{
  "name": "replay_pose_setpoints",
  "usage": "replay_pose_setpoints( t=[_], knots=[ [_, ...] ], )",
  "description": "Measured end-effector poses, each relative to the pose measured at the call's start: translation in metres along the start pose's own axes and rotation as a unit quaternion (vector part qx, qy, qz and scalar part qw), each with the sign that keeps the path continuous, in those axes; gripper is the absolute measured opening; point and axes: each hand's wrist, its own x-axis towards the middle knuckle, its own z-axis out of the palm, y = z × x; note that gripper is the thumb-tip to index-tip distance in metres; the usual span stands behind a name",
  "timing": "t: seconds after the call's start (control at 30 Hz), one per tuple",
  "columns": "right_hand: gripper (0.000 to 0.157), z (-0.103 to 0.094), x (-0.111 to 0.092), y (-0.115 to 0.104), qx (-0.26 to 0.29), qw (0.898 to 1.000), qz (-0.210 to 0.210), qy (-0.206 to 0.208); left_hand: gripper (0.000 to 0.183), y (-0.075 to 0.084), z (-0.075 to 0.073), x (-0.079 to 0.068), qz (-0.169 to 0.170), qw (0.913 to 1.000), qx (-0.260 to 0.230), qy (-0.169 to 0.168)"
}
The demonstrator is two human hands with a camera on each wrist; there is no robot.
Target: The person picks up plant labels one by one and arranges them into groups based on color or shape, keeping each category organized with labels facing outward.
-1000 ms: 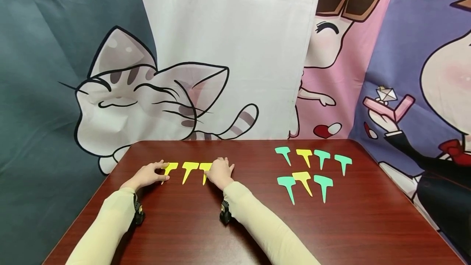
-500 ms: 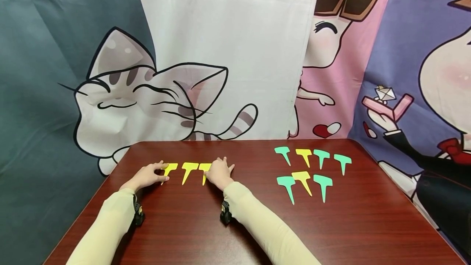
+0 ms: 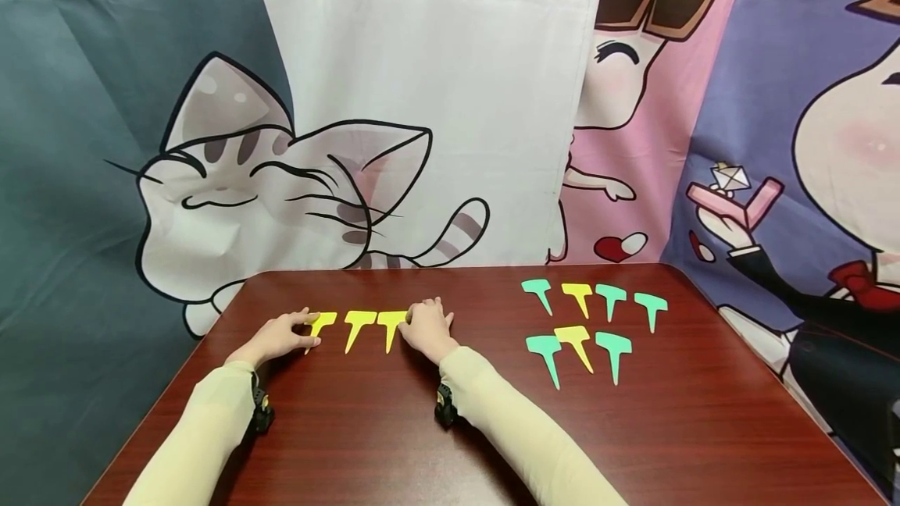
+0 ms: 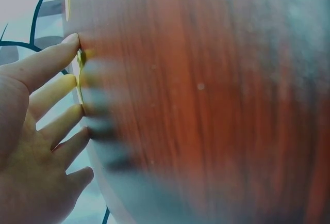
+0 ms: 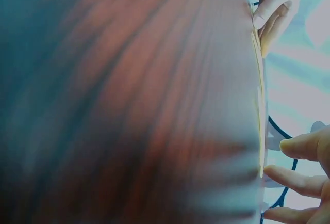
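Observation:
Three yellow T-shaped plant labels lie in a row at the table's left: a left one [image 3: 324, 322], a middle one [image 3: 360, 324] and a right one [image 3: 390, 325]. My left hand [image 3: 276, 336] touches the left label with fingers spread; in the left wrist view its fingertips [image 4: 77, 111] come down by the thin yellow edge [image 4: 79, 79]. Beside the right label is my right hand [image 3: 430, 329], fingers loosely extended. The right wrist view has its thumb [image 5: 299, 146] raised and one fingertip right at a label's end [image 5: 261, 152].
Toward the right of the brown table [image 3: 478, 412] lie more T-shaped labels in two rows, several green [image 3: 612, 299] and two yellow [image 3: 578, 297]. In the front row, a yellow label [image 3: 575, 343] overlaps a green one [image 3: 544, 354]. A cartoon-printed cloth [image 3: 450, 84] hangs behind the table.
My right hand has shifted slightly right, exposing more of the right yellow label. The left hand stays at the left label, and the head view has turned slightly right.

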Motion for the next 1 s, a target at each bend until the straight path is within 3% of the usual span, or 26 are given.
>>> replay_pose_setpoints(
  t=[0.7, 1.0],
  knots=[
    [0.041, -0.044, -0.01, 0.046, -0.031, 0.999, -0.016, 0.039, 0.069, -0.003, 0.0, 0.003, 0.008, 0.9999, 0.009, -0.005],
    [0.047, -0.066, -0.018, 0.068, -0.039, 0.999, 0.01, 0.021, 0.069, -0.005, 0.001, 0.003, 0.008, 0.9999, 0.011, -0.007]
  ],
)
